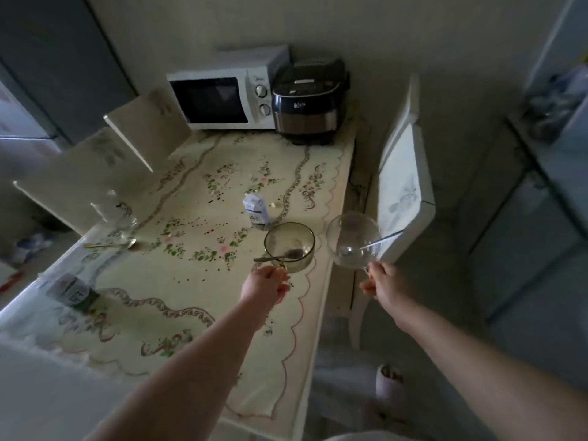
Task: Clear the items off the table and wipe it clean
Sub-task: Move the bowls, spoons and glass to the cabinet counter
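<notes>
A table (197,281) with a floral cloth carries dark specks and crumbs. My left hand (267,283) pinches the near rim or handle of a smoky glass bowl (289,245) that stands on the table's right side with a spoon (275,257) in it. My right hand (383,283) holds a clear glass bowl (351,238) by its edge, lifted off past the table's right edge, with a spoon inside. A small milk carton (256,210) stands behind the smoky bowl. Another carton (71,291) lies at the left front. A clear glass (116,211) and a gold spoon (108,245) sit at the left.
A white microwave (222,100) and a black rice cooker (307,103) stand at the table's far end. White chairs (404,192) flank the table on the right, and chair backs (82,179) line the left. A slipper (389,381) shows on the floor.
</notes>
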Available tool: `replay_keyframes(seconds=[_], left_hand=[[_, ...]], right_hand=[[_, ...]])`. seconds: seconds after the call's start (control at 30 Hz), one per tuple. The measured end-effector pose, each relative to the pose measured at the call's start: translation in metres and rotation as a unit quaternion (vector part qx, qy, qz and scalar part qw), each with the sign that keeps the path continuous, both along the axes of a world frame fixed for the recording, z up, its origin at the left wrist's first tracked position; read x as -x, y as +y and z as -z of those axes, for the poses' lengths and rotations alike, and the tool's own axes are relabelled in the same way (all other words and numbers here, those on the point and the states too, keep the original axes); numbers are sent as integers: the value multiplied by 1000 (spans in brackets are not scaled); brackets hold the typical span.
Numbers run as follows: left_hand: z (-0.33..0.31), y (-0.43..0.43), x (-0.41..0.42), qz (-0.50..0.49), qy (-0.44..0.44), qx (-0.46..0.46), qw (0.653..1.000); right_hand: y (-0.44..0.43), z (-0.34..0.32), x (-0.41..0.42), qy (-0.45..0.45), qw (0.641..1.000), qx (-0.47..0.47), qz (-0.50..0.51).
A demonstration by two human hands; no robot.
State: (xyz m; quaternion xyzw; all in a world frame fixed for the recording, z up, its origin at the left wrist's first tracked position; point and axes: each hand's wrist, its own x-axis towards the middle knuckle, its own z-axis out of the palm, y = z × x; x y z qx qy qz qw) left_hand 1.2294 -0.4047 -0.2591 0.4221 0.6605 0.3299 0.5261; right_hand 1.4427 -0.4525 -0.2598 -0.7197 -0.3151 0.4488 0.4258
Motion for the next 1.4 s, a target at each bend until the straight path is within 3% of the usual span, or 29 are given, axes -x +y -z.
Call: replay_keyframes(seconds=[0.4, 0.57, 0.9, 1.13, 1.4], left_hand=[[20, -27, -51, 147, 65, -1, 987], [32, -28, -87, 184, 60, 22, 981], [70, -34, -208, 283, 80, 50, 954], [60, -40, -308, 296, 74, 41, 952], [41, -21, -402, 308, 79, -5, 948]], right_hand=[[-76, 33, -52, -2, 996, 20, 86], [-100, 31, -84, -61, 992, 43, 100], [-132, 37, -201, -124, 964, 149, 183], [-129, 42, -279, -95, 954, 134, 250], [-114, 37, -362, -100, 960, 101, 240]])
